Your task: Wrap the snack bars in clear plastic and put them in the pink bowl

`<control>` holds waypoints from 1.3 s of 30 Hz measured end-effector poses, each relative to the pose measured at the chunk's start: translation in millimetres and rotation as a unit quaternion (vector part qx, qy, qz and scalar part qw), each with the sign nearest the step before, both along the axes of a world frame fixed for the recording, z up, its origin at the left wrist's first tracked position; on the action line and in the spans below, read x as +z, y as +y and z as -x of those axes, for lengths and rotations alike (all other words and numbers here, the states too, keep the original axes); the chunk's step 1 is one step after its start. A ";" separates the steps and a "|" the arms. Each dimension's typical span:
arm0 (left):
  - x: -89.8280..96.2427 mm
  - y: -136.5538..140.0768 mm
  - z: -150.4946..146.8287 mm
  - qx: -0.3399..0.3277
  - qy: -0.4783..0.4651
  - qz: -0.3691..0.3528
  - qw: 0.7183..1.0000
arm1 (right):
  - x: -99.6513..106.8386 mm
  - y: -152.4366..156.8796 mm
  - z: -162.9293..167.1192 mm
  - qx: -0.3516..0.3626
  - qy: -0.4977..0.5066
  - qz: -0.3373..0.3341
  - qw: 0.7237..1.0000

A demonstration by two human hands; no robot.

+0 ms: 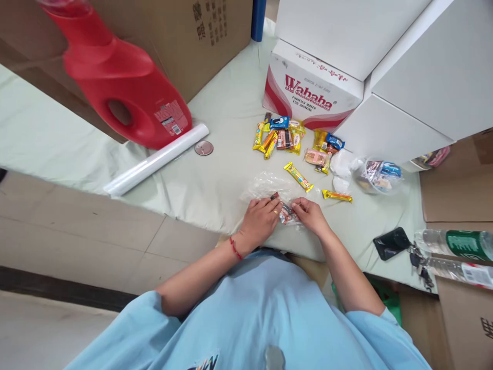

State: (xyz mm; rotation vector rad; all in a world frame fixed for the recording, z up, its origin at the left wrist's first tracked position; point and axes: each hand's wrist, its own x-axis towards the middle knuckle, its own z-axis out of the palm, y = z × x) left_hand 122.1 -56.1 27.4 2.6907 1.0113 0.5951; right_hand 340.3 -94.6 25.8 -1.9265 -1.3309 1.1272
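On the pale cloth near my body, a small brown-and-red snack packet point(285, 212) lies on a clear sheet of plastic film point(265, 184). My left hand point(261, 220) curls its fingers over the packet's left side, holding it down with the film. At the packet's right, my right hand point(310, 213) pinches the film between thumb and fingertips. Just beyond my hands lies a yellow snack bar point(299, 177), and another yellow bar point(337, 196) is to the right. The underside of the packet is hidden.
A roll of film point(157, 160) lies at left by a red jug point(127, 87) and a round disc point(204, 148). Several snacks point(284, 139) sit before a Wahaha box point(311, 87). Right are a clear tub point(375, 180), a phone point(391, 243), keys point(419, 262) and bottles point(454, 243).
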 end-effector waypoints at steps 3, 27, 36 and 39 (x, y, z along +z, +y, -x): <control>-1.1 2.3 -0.8 0.009 0.012 -0.014 1.000 | 1.2 -13.4 -16.1 -0.048 -0.004 -0.012 0.999; 18.5 -8.0 -7.7 0.030 0.114 0.145 0.982 | 38.7 102.9 -4.7 0.226 -0.330 -0.063 0.914; 18.9 -8.5 -7.9 0.031 0.114 0.148 0.982 | 38.3 106.8 -19.1 0.208 -0.213 0.042 0.954; 19.5 -8.4 -8.7 0.032 0.111 0.154 0.981 | 46.0 102.1 -18.9 0.225 -0.159 0.009 0.961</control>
